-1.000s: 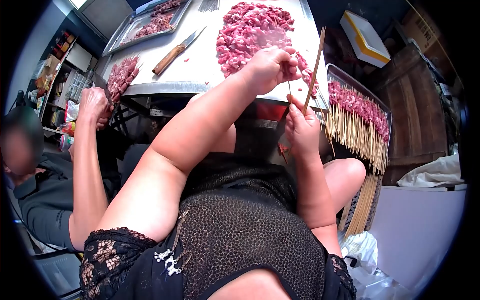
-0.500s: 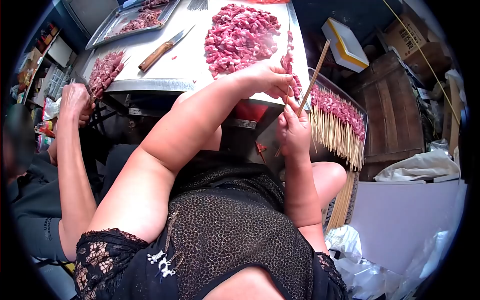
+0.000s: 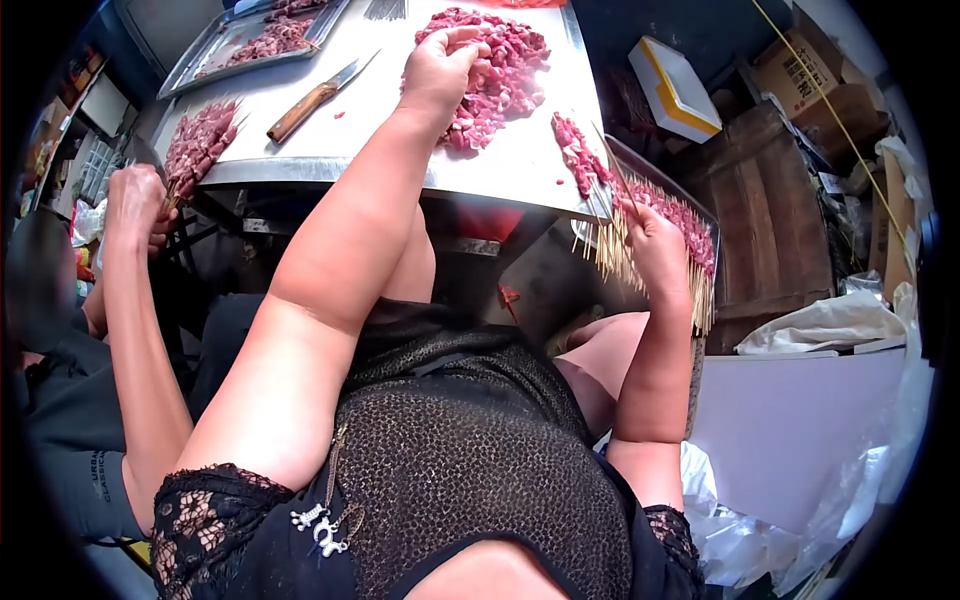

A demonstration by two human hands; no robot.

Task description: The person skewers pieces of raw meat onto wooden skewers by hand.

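My left hand (image 3: 443, 72) is over the pile of raw meat pieces (image 3: 505, 100) on the white table, its fingers apart at the pile's upper left. My right hand (image 3: 655, 243) is closed around a thin bundle of wooden skewers (image 3: 614, 165) that point up and left. Near it, at the table's right corner, lie several skewers of threaded meat (image 3: 575, 150). Just behind the right hand a metal tray (image 3: 640, 160) holds rows of finished meat skewers (image 3: 690, 225), their bare stick ends toward me.
A wooden-handled knife (image 3: 305, 110) lies on the white table (image 3: 375, 140). Behind it stands a metal tray of meat (image 3: 190, 75). At left, another person's hands (image 3: 140, 205) are beside a bunch of meat skewers (image 3: 200, 148). A white and yellow box (image 3: 678, 90) stands at right.
My hands have parted from the shared stick at the table edge. The left has gone up and left to the meat pile; the right, still with skewers, has moved right and slightly down.
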